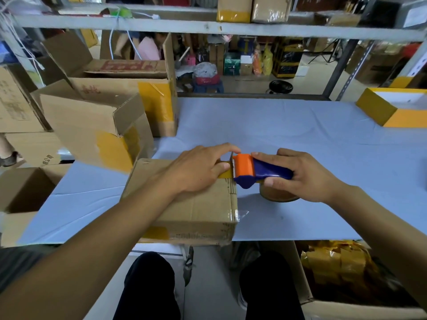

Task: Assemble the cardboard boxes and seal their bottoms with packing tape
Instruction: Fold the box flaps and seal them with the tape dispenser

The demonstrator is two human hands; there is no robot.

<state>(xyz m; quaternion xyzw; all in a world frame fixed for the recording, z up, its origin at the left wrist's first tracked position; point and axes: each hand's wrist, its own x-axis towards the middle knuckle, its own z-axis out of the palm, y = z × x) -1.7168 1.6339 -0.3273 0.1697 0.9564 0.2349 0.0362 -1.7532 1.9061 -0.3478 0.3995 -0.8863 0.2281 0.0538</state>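
Cardboard box (pixel 198 211) lies on the tabletop (pixel 300 135). Left hand (pixel 198 168) presses it flat-fingered. Right hand (pixel 300 176) grips the tape dispenser (pixel 256 170).

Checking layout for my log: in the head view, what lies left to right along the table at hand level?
Brown cardboard box under the left hand → left hand → orange-and-blue tape dispenser → right hand.

matt cardboard box (pixel 203 211), glossy plastic dispenser (pixel 258 170)
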